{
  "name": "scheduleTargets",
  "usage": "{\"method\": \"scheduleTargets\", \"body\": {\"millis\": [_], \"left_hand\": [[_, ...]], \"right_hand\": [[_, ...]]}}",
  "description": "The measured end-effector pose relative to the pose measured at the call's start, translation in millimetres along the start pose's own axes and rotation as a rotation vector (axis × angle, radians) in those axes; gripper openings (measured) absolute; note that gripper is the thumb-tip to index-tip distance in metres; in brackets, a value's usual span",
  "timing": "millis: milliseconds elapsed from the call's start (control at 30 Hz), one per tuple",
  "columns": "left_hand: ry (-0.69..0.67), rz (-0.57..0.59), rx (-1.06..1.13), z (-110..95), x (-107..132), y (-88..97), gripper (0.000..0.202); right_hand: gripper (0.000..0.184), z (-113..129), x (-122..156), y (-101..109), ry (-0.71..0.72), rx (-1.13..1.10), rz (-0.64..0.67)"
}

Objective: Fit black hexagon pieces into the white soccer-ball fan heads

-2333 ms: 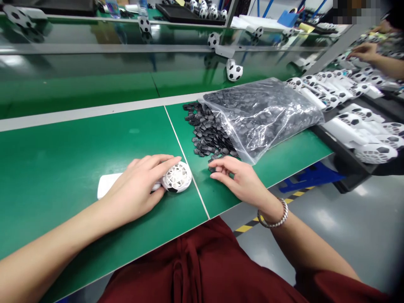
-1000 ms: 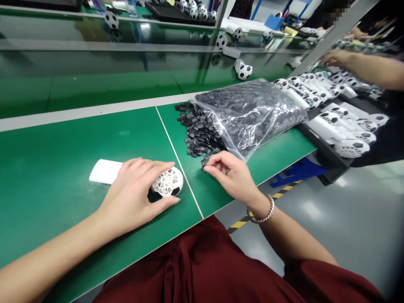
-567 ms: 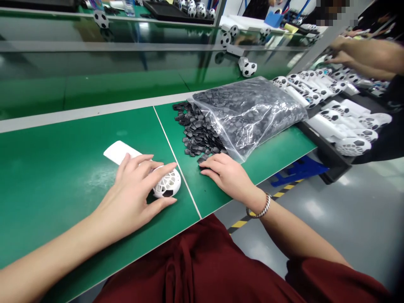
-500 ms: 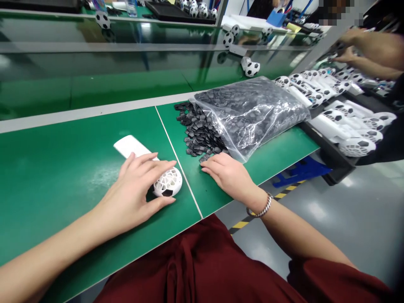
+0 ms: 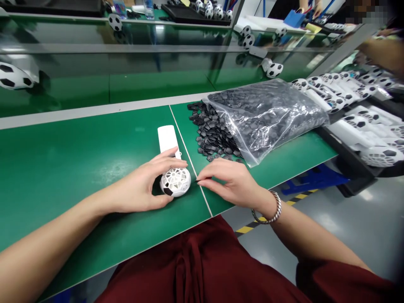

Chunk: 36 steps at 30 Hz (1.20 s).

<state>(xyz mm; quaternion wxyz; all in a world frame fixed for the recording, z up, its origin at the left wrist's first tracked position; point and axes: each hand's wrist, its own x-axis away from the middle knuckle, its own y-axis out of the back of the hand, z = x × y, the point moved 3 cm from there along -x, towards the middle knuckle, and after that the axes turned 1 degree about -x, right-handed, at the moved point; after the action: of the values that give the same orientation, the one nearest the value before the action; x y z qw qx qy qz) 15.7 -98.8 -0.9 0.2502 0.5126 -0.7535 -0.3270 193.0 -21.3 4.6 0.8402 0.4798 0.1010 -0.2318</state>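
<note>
Green workbench (image 5: 94,168): hands apart (left hand (image 5: 137,185) cups lattice ball (image 5: 175,182), right hand (image 5: 233,183) beside black pieces (image 5: 213,134)).

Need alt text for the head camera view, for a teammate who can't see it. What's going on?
A left hand grips a white lattice ball on a green bench, beside a white strip. The right hand holds a small black piece at its fingertips, near a pile of black pieces spilling from a clear plastic bag.
</note>
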Motion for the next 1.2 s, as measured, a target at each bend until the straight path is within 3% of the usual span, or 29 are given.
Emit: {"method": "scheduleTargets", "body": {"millis": [133,300,667,800,1033,1200], "left_hand": [[0.013,-0.041,0.012,-5,-3,-5.2,0.055],[0.033,-0.176,0.029,-7,-6,-15.8,0.046],[0.041,-0.182,0.075,-7,-7,-19.2,0.039],[0.052,-0.171,0.069,-10,-6,-17.5,0.035],[0.038,-0.184,0.102,-10,-7,-19.5,0.035],[0.013,-0.213,0.117,-8,-8,-21.0,0.034]], "right_hand": [[0.020,8,-6,-6,0.179,0.193,0.145],[0.018,10,-11,-9,0.210,0.183,0.112],[0.003,3,-16,-12,0.064,-0.160,0.064],[0.005,1,-16,-13,0.028,-0.212,0.042],[0.009,-3,-20,-14,-0.215,-0.411,0.124],[0.009,-2,-20,-16,-0.242,-0.421,0.126]]}}
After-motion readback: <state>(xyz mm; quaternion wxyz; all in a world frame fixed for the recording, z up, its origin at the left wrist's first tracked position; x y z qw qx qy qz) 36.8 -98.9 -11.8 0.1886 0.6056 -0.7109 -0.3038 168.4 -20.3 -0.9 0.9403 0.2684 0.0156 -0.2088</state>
